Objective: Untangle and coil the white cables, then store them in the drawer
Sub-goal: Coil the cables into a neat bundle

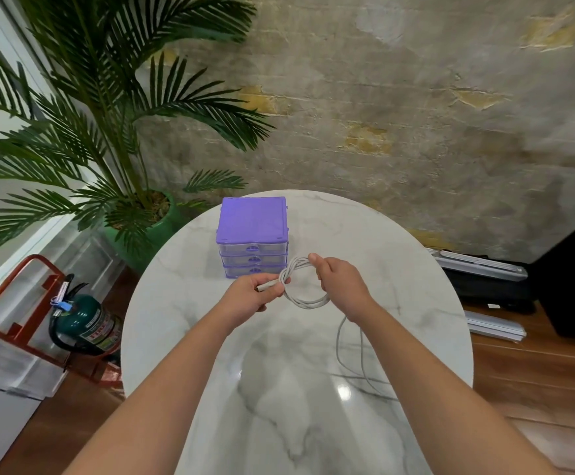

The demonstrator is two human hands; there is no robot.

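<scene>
1. The white cable (304, 296) hangs as a small coil at the centre of the frame, held just above the marble surface (399, 269), with its loops gathered so they cannot spring apart.
2. The right hand (339, 286) has its fingers curled round the coil's upper right side, holding the turns together.
3. The left hand (251, 298) pinches the plug end at the coil's left, probably to wrap or tuck it.
4. A loose cable (351, 354) trails toward the lower right over the surface, not yet wound.
5. The purple drawer unit (252, 234) stands just behind the hands, with all three drawers closed, near enough for storing.
6. At upper left stands a palm plant (107, 97); at lower left, a fire extinguisher (83, 323).
</scene>
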